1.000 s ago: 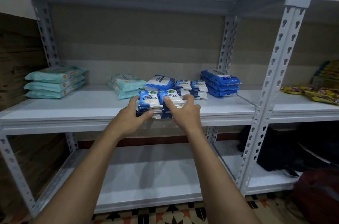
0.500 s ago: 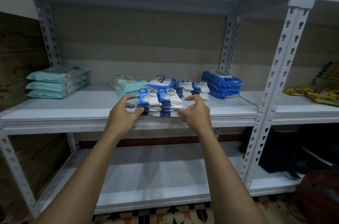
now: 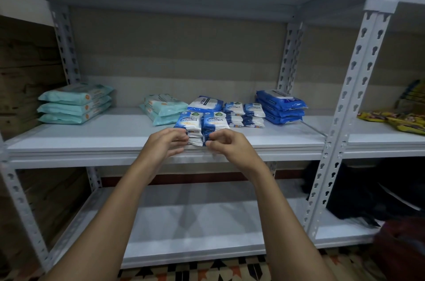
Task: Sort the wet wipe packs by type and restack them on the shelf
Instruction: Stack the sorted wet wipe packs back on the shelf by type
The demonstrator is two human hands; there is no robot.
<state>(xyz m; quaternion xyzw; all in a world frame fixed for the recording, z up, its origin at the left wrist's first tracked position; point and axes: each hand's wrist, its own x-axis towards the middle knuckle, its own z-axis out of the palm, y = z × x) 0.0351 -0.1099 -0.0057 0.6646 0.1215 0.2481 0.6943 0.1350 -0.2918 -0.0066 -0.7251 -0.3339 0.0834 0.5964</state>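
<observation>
— Mint-green packs first: how sorted do they look?

— Partly. One stack of green packs (image 3: 74, 104) sits far left on the shelf (image 3: 92, 140), and a second green pile (image 3: 162, 109) lies well apart from it, nearer the middle. Same type in two places, so I judge those are yet to be merged.

— And the blue ones?

— A dark blue stack (image 3: 281, 107) stands at the right, by the rear post. Left of it are two small blue-and-white stacks (image 3: 243, 115) side by side, with a single larger blue-and-white pack (image 3: 205, 103) just behind the front stacks.

— Where are the hands?

— At the near edge. The left hand (image 3: 166, 145) and right hand (image 3: 227, 146) curl their fingers on the near ends of two side-by-side front stacks (image 3: 201, 127), seemingly squaring them up. Whether they truly pinch the packs or only touch them, I can't tell; the fingertips blur.

— So, progress?

— About midway: types are grouped, final stacking remains.
</observation>
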